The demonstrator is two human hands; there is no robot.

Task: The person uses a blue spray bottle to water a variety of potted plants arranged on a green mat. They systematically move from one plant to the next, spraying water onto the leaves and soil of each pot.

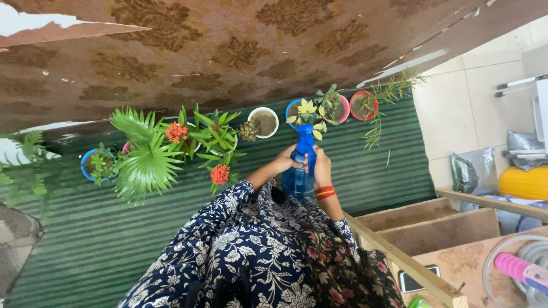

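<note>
Both my hands wrap the blue spray bottle (300, 165) at 12 o'clock: left hand (283, 163) closed around its body, right hand (321, 167) closed too. I'd keep it upright, nozzle toward the yellow-leaved plant (308, 109).

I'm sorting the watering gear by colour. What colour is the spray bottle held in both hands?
Blue: the spray bottle is translucent blue, seen best in the head view, between the left hand and right hand.

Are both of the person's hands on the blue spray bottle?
Yes, the left hand and the right hand both grip the blue spray bottle from either side, above the green mat.
</note>
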